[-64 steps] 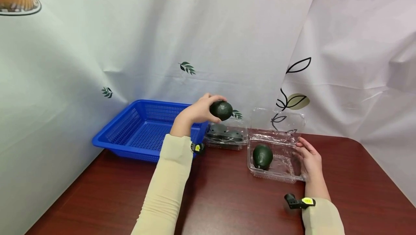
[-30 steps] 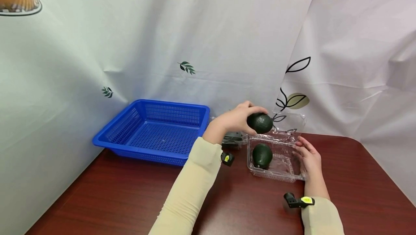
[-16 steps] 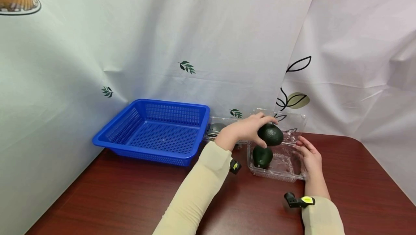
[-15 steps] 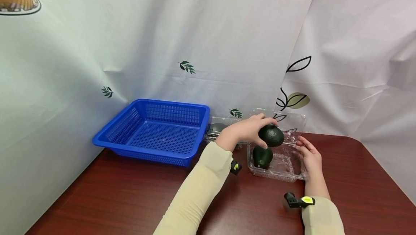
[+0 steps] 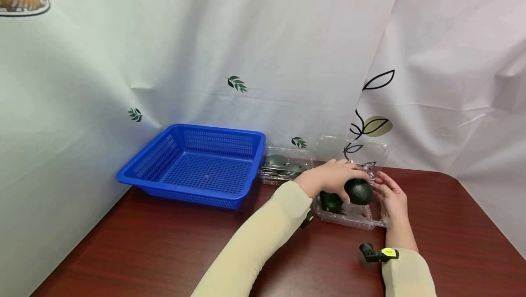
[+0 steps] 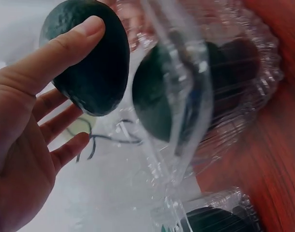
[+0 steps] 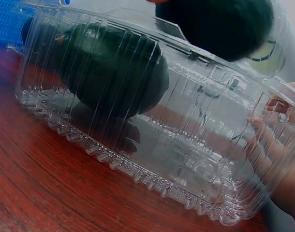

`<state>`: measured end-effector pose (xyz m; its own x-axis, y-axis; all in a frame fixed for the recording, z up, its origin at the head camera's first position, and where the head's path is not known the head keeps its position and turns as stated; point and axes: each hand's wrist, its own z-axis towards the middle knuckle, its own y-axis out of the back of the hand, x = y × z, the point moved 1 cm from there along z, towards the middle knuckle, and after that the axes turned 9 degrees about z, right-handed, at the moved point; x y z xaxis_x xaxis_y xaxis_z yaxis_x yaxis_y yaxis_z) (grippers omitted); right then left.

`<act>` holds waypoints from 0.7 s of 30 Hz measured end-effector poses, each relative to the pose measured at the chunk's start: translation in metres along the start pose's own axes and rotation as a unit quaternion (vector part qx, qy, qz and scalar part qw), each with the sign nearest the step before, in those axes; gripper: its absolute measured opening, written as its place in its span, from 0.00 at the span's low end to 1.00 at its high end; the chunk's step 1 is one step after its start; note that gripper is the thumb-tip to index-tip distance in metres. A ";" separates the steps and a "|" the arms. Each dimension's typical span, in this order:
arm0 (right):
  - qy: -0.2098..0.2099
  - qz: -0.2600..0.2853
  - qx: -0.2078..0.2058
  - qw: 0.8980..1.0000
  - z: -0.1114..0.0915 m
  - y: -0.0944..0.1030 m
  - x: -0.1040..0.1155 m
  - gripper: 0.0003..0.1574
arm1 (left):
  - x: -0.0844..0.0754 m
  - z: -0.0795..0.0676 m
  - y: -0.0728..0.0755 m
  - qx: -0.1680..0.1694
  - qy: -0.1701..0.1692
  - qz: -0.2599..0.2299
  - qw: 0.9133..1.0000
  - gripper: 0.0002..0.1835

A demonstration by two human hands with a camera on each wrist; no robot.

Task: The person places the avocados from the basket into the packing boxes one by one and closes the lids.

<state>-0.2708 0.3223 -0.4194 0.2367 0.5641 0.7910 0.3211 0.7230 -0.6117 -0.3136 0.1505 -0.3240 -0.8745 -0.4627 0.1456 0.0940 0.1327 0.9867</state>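
My left hand grips a dark green avocado between thumb and fingers, over the right part of a clear plastic clamshell container. In the left wrist view, the thumb lies across the avocado. A second avocado sits in the container's left side, partly hidden by the left hand in the head view. Through the container wall, the right wrist view shows that avocado with the held one above the rim. My right hand holds the container at its right side. The lid stands raised behind.
A shut clear container with several dark avocados stands just left of the open one, near the curtain. Further left is a blue perforated basket with no contents showing. The dark red table ends at a rounded back right corner.
My left hand has carried the avocado rightward from beside the blue basket, then down over the open container. The right hand has stayed at the container's right side.
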 end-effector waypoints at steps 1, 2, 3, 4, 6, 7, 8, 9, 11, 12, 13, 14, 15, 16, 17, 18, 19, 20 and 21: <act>-0.001 -0.005 -0.004 1.000 0.000 0.000 0.000 0.20 | -0.002 0.001 -0.001 0.007 -0.004 0.004 1.000 0.41; -0.001 -0.011 -0.007 1.000 0.000 -0.001 0.000 0.20 | -0.004 0.003 -0.002 0.014 -0.008 0.008 1.000 0.42; -0.001 -0.018 -0.011 1.000 0.000 -0.001 0.000 0.21 | -0.006 0.004 -0.003 0.021 -0.012 0.011 1.000 0.42; -0.002 -0.022 -0.014 1.000 0.000 -0.001 0.000 0.21 | -0.008 0.005 -0.005 0.028 -0.016 0.013 0.999 0.42; -0.003 -0.029 -0.018 0.999 0.000 -0.001 0.001 0.21 | -0.010 0.006 -0.007 0.041 -0.021 0.015 0.999 0.41; -0.005 -0.031 -0.019 0.999 0.000 -0.001 0.001 0.21 | -0.011 0.007 -0.009 0.048 -0.022 0.015 0.999 0.41; -0.007 -0.031 -0.017 0.999 0.000 0.000 0.001 0.22 | -0.012 0.008 -0.010 0.054 -0.022 0.013 0.998 0.41; -0.008 -0.029 -0.015 0.999 0.000 0.000 0.001 0.22 | -0.012 0.009 -0.011 0.060 -0.021 0.011 0.998 0.41; -0.012 -0.022 -0.007 1.000 0.000 0.001 0.002 0.22 | -0.013 0.010 -0.013 0.068 -0.020 0.014 0.997 0.41; -0.013 -0.020 -0.002 1.000 0.001 0.001 0.002 0.21 | -0.013 0.011 -0.014 0.071 -0.019 0.015 0.997 0.41; -0.012 -0.020 -0.001 1.000 0.001 0.001 0.002 0.21 | -0.013 0.012 -0.015 0.076 -0.016 0.017 0.997 0.41; -0.012 -0.018 0.002 1.000 0.001 0.001 0.002 0.20 | -0.014 0.013 -0.015 0.079 -0.015 0.021 0.997 0.42; -0.012 -0.015 0.002 1.000 0.001 0.002 0.002 0.20 | -0.014 0.015 -0.016 0.082 -0.014 0.023 0.996 0.42; -0.012 -0.012 0.004 1.000 0.001 0.002 0.002 0.20 | -0.014 0.016 -0.017 0.085 -0.013 0.027 0.996 0.42; -0.012 -0.010 0.003 1.000 0.002 0.002 0.002 0.20 | -0.015 0.017 -0.019 0.090 -0.012 0.029 0.995 0.42; -0.012 -0.008 0.002 1.000 0.002 0.001 0.002 0.20 | -0.015 0.018 -0.020 0.096 -0.011 0.030 0.995 0.42; -0.012 -0.006 0.000 1.000 0.001 0.001 0.001 0.21 | -0.016 0.019 -0.022 0.102 -0.011 0.033 0.994 0.42; -0.013 -0.004 0.001 1.000 0.001 0.001 0.001 0.20 | -0.017 0.019 -0.024 0.107 -0.011 0.036 0.994 0.42; -0.012 -0.008 0.000 1.000 0.001 0.001 0.000 0.20 | -0.017 0.020 -0.026 0.114 -0.010 0.036 0.993 0.42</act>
<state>-0.2716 0.3237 -0.4198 0.2089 0.5620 0.8003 0.3253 0.7318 -0.5988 -0.3105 0.1722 -0.3533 -0.8788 -0.4274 0.2120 0.0494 0.3603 0.9315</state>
